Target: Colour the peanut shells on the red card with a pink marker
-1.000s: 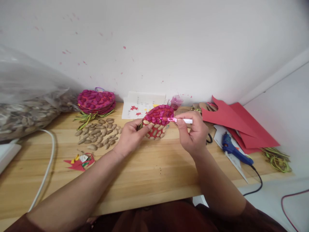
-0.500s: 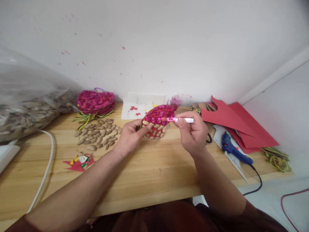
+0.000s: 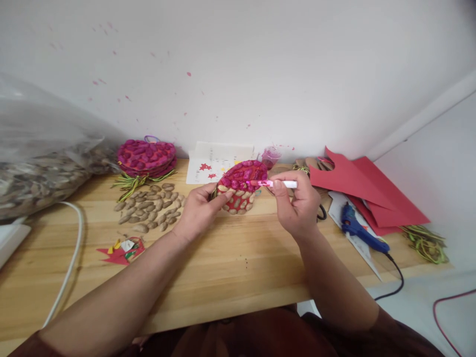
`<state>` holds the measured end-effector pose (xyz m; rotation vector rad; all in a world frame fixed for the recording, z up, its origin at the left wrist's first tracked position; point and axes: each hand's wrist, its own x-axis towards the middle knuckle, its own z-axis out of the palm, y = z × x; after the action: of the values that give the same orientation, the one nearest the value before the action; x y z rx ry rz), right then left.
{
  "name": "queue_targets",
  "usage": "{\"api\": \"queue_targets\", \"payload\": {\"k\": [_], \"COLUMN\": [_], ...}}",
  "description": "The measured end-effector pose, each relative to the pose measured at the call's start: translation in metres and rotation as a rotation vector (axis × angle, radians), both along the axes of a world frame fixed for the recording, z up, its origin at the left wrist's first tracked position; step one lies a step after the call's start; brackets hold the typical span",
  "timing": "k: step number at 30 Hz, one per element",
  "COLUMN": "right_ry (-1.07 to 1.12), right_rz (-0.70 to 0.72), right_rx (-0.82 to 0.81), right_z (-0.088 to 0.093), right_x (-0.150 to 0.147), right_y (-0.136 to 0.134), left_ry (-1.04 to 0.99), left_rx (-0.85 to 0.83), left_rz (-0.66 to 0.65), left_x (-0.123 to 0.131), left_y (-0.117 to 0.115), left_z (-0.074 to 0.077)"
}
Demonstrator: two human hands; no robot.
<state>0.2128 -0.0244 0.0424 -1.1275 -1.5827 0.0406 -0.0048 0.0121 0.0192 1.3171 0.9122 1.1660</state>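
Between thumb and fingers, my left hand (image 3: pixel 203 208) grips a round peanut-covered craft piece (image 3: pixel 243 186) by its left edge, tilted up above the table. Its upper part is painted magenta; the lower peanuts are bare on a red backing. My right hand (image 3: pixel 297 203) pinches a white-handled paintbrush (image 3: pixel 286 184), whose pink-stained tip rests against the peanuts where painted and bare ones meet. Behind the piece stands a clear plastic cup (image 3: pixel 270 156) stained with magenta paint. Loose peanuts (image 3: pixel 148 206) are spread on the wood left of my left hand.
Finished-looking magenta peanut pieces (image 3: pixel 147 156) are stacked at the back left, beside a big plastic bag of peanuts (image 3: pixel 40 173). Paper scraps (image 3: pixel 124 249) lie near my left forearm. To the right are red sheets (image 3: pixel 368 188), a blue glue gun (image 3: pixel 359 230) with cord, and green-brown strings (image 3: pixel 426 243).
The brush tip has shifted slightly across the peanuts along the lower edge of the painted part. Both hands keep their grips.
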Motion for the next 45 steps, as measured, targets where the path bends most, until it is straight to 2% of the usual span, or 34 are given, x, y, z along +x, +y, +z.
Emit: {"api": "queue_targets", "payload": {"k": [4,10,14,19,26,33,45], "right_ry": [0.012,-0.015,0.008,-0.085,-0.129,-0.211,-0.224], "right_rz": [0.040,-0.012,0.030,-0.006,0.028,-0.004,-0.008], "right_rx": [-0.006,-0.015,0.006,0.051,0.108,0.155,0.150], "right_z": [0.000,0.002,0.002,0.006,0.010,0.011,0.013], "right_x": [0.001,-0.001,0.000,-0.001,-0.001,-0.001,-0.003], "right_y": [0.000,-0.001,-0.001,-0.002,-0.003,-0.004,-0.004], "left_ry": [-0.001,-0.088,-0.129,-0.166,-0.169,-0.179,-0.172], "left_rx": [-0.002,-0.059,-0.104,-0.140,-0.141,-0.173,-0.164], "left_rz": [0.003,-0.002,-0.005,-0.009,-0.023,-0.010,-0.006], "left_x": [0.000,-0.001,0.000,0.001,0.001,0.002,0.001], "left_y": [0.000,0.004,0.004,0.005,0.005,0.005,0.006], "left_z": [-0.001,-0.008,-0.010,-0.008,-0.008,-0.007,-0.010]}}
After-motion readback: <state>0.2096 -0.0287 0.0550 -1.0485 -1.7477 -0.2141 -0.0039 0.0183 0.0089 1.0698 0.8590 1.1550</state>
